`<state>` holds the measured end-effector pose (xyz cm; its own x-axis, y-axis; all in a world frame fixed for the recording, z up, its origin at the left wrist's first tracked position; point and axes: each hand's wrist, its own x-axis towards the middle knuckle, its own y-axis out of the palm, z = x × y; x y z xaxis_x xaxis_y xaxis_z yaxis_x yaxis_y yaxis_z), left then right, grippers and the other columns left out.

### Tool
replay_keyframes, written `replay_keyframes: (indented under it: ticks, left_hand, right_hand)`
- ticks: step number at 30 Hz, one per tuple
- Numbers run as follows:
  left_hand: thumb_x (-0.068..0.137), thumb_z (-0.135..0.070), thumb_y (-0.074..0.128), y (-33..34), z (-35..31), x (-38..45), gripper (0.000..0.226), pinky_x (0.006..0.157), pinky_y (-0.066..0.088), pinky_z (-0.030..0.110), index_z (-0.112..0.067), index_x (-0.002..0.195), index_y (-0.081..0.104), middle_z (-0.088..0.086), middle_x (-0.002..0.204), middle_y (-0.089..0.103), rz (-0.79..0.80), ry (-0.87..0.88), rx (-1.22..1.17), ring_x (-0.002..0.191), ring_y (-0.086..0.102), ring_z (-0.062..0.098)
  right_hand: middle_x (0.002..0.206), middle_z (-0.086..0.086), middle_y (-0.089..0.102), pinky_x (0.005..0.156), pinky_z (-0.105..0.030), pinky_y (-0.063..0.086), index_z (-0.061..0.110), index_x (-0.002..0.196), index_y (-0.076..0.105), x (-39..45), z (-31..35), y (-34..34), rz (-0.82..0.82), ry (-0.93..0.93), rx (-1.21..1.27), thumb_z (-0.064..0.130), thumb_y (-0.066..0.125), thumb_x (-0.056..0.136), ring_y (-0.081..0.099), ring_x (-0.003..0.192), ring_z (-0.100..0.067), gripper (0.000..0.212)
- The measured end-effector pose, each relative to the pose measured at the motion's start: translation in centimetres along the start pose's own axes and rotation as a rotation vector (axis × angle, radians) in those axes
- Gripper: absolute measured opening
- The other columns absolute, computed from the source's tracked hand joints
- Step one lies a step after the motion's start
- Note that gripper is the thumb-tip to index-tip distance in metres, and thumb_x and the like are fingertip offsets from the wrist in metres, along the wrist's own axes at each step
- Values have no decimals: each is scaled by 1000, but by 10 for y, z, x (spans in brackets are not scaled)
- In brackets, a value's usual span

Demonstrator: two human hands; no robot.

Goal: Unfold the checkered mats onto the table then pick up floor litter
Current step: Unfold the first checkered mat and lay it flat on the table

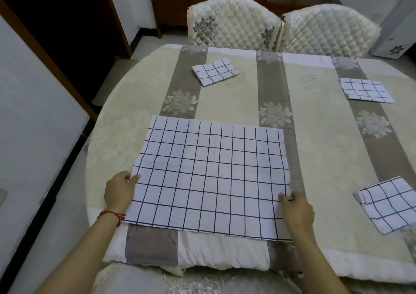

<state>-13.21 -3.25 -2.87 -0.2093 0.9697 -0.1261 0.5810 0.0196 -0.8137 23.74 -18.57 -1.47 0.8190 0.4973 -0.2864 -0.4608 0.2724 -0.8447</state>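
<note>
Your left hand pinches the left edge of the open mat lying flat and wide between your hands, your right hand pinches its right edge, and the nearest folded mat waits just right of that hand.

Soft, even, rather dim indoor light with a cool bluish cast; shadows are faint. The doorway at upper left is nearly black. Wide-angle distortion bows the worktop edge and the walls. Fine detail looks slightly smeared, especially toward the corners.
</note>
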Motion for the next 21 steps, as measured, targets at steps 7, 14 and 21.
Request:
replay_keyframes:
  ticks: [7, 14, 21]
  left_hand:
    - [82, -20, 63, 28, -53, -15, 38, 95, 37, 51, -5, 116, 55, 19, 126, 53, -57, 263, 122, 119, 45, 39]
    - [94, -37, 31, 110, -125, -36, 47, 113, 23, 47, -21, 138, 35, 3, 150, 33, 269, 670, 345, 140, 28, 23]
    - [83, -61, 1, 93, -55, 9, 75, 116, 3, 47, -21, 146, 12, 3, 157, 9, 172, 422, 427, 145, 5, 24]
  right_hand:
    - [130, -19, 52, 101, -50, 34, 7, 115, 57, -5, 31, 26, -170, -383, -133, 29, 48, 86, 43, 123, -38, 37]
    - [149, -2, 35, 110, -38, 9, 22, 136, 39, -14, 87, 97, 131, -793, -342, 39, 27, 91, 26, 140, -22, 50]
    - [158, 3, 2, 117, -40, -7, 29, 146, 10, 23, 27, 67, 25, -449, -279, 54, 3, 85, -6, 144, -14, 67]
